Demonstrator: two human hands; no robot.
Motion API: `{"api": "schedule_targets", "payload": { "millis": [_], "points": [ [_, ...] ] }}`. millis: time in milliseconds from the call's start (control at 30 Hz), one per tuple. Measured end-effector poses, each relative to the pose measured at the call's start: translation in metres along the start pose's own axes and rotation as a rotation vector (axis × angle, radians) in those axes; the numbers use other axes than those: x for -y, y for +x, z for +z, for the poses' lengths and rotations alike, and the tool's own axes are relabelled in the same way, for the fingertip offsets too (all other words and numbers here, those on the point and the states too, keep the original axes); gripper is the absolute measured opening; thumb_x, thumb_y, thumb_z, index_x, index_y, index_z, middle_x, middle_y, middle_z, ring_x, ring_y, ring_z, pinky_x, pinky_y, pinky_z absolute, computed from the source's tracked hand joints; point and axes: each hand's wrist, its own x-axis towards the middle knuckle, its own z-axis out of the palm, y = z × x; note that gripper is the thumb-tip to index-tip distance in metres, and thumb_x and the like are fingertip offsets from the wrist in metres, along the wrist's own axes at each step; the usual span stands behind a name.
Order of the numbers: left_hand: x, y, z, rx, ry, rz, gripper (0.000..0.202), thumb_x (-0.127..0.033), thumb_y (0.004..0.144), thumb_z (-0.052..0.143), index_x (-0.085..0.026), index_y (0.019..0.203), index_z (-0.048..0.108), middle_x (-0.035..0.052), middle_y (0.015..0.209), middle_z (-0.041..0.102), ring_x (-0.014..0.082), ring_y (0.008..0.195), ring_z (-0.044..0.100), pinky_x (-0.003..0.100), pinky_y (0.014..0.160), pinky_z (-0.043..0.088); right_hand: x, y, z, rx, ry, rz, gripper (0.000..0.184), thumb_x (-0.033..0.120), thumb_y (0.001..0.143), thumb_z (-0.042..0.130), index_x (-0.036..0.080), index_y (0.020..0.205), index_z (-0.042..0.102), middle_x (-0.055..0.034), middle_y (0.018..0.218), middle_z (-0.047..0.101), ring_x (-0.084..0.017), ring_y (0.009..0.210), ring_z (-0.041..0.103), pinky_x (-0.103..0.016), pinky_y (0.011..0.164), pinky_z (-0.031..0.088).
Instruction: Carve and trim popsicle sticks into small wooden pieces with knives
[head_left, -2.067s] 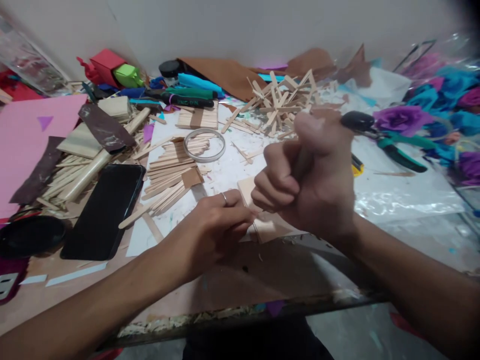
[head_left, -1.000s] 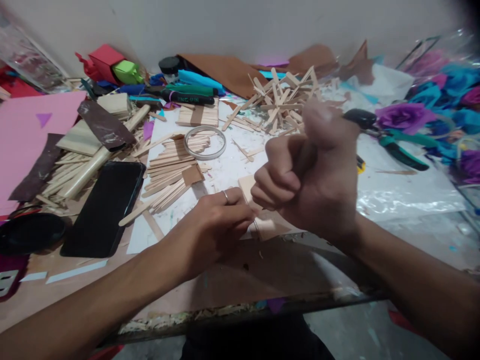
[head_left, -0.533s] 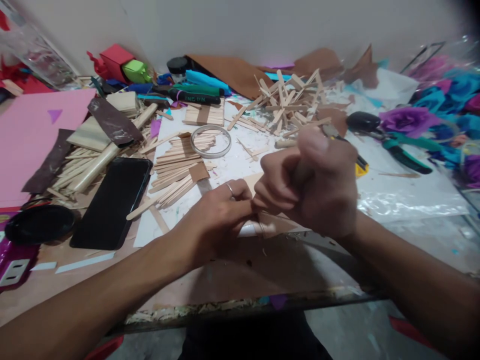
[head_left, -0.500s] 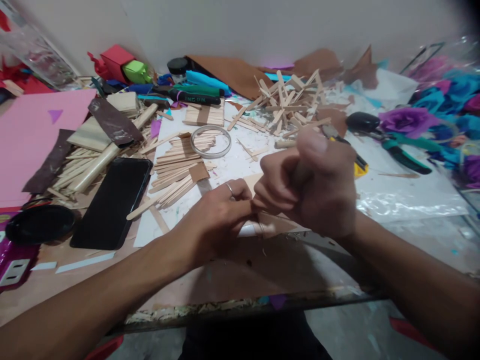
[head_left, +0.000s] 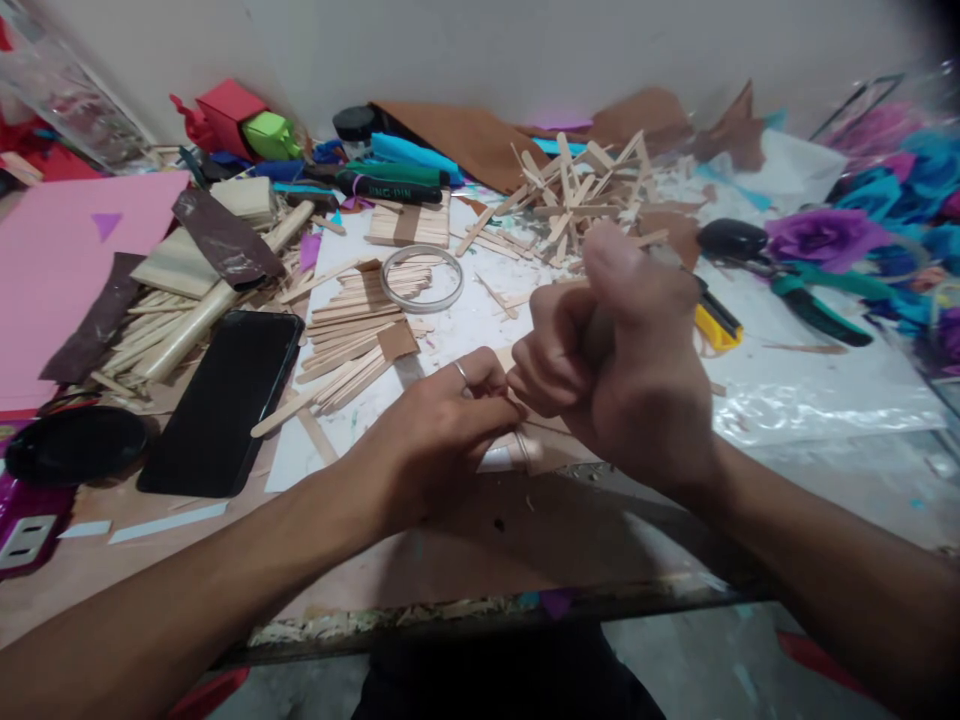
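Bending in over the near part of the table (head_left: 360, 590), the left hand (head_left: 446, 425) wears a ring. Its fingertips are hidden, so I cannot tell what they pinch. A flat, tan piece of wood (head_left: 555, 452) lies just to the right of them, partly under the right hand (head_left: 619, 365). That hand is curled into a fist with its thumb up; I cannot tell what is inside. The two hands meet or nearly meet.

To the left are a round black lid (head_left: 79, 445) and a black phone (head_left: 225, 405). Farther off, a stack of flat sticks (head_left: 352, 330) has a gray hoop (head_left: 424, 307) on its far right part. On the right are a yellow and black cutter (head_left: 718, 325) and green-handled pliers (head_left: 825, 312). Farther still, a messy stick pile (head_left: 566, 200) sits in the middle, and a red box (head_left: 229, 115) stands far left.
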Motion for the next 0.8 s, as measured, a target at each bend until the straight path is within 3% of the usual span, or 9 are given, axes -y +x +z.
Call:
{"api": "schedule_targets", "payload": {
  "millis": [167, 367, 500, 667, 800],
  "points": [
    [0.004, -0.002, 0.000, -0.001, 0.035, 0.025, 0.015, -0.012, 0.094, 0.061, -0.016, 0.086, 0.072, 0.0098, 0.107, 0.069, 0.0179, 0.088, 0.067, 0.032, 0.078, 0.056, 0.002, -0.001, -0.002, 0.029, 0.002, 0.007, 0.060, 0.057, 0.098, 0.053, 0.025, 0.049, 0.040, 0.0038, 0.042, 0.024, -0.013, 0.040, 0.025, -0.033, 0.043, 0.025],
    [0.005, -0.003, 0.001, -0.011, 0.111, -0.023, 0.018, -0.010, 0.093, 0.062, -0.020, 0.097, 0.076, 0.0100, 0.117, 0.066, 0.0202, 0.097, 0.067, 0.031, 0.079, 0.055, -0.002, 0.001, -0.001, 0.039, 0.032, 0.005, 0.060, 0.059, 0.097, 0.054, 0.026, 0.049, 0.040, 0.0044, 0.042, 0.021, -0.013, 0.039, 0.023, -0.034, 0.042, 0.024],
    [0.004, -0.002, 0.002, -0.071, 0.157, 0.016, 0.021, -0.004, 0.092, 0.061, -0.017, 0.094, 0.076, 0.0080, 0.104, 0.071, 0.0184, 0.090, 0.068, 0.030, 0.075, 0.055, -0.003, 0.003, -0.002, 0.032, 0.072, -0.006, 0.061, 0.062, 0.096, 0.056, 0.026, 0.049, 0.042, 0.0045, 0.042, 0.021, -0.013, 0.039, 0.023, -0.034, 0.042, 0.023],
    [0.003, -0.002, 0.000, -0.102, 0.156, 0.087, 0.016, -0.004, 0.094, 0.063, -0.015, 0.098, 0.073, 0.0091, 0.104, 0.076, 0.0226, 0.100, 0.068, 0.036, 0.083, 0.058, 0.001, 0.008, -0.007, 0.039, 0.199, -0.008, 0.069, 0.068, 0.091, 0.063, 0.022, 0.046, 0.039, 0.0053, 0.043, 0.024, -0.009, 0.038, 0.022, -0.031, 0.041, 0.019],
    [0.003, -0.003, -0.008, -0.074, 0.159, 0.147, 0.020, -0.005, 0.092, 0.067, -0.012, 0.109, 0.072, 0.0150, 0.116, 0.075, 0.0257, 0.112, 0.069, 0.039, 0.095, 0.060, 0.007, 0.010, -0.011, -0.075, 0.236, 0.024, 0.070, 0.067, 0.086, 0.070, 0.021, 0.046, 0.034, 0.0061, 0.042, 0.019, -0.008, 0.036, 0.020, -0.029, 0.037, 0.013]
  ]
}}
